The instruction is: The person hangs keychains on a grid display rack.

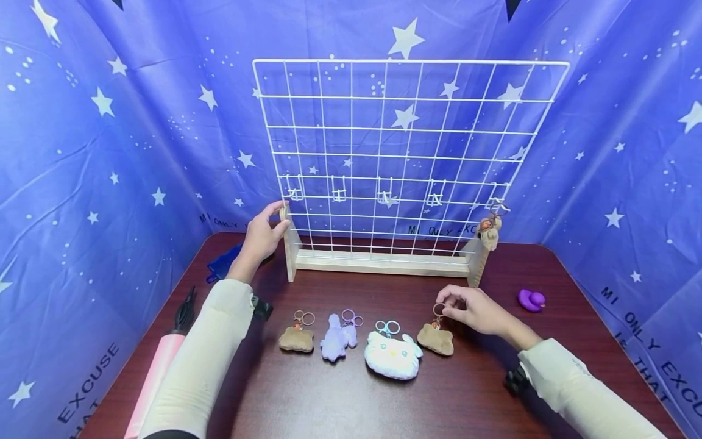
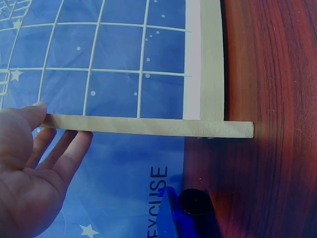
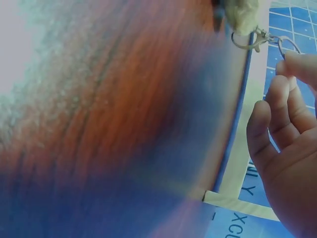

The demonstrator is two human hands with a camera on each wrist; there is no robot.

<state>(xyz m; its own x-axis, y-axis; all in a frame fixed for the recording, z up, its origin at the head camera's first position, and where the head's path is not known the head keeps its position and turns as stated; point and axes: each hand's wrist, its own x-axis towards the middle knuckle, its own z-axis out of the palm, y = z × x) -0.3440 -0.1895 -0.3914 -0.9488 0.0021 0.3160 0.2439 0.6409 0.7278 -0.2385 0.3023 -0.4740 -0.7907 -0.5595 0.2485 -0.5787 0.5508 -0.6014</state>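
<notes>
A brown plush keychain (image 1: 436, 339) sits just below the right hand's (image 1: 476, 310) grip, thumb and fingertips pinching its ring. Left of that grip, a white plush (image 1: 392, 356), lilac plush (image 1: 336, 338) and second brown plush (image 1: 297, 339) lie on the worktop (image 1: 351, 405). Above it, the rack (image 1: 378, 263) bears one hung plush (image 1: 489, 235), four hooks bare: hanging looks barely begun. The left hand (image 1: 262, 235) clasps the rack's upright. Beyond, the curtain (image 1: 109, 238) reads "EXCUSE" and "MI ONLY".
</notes>
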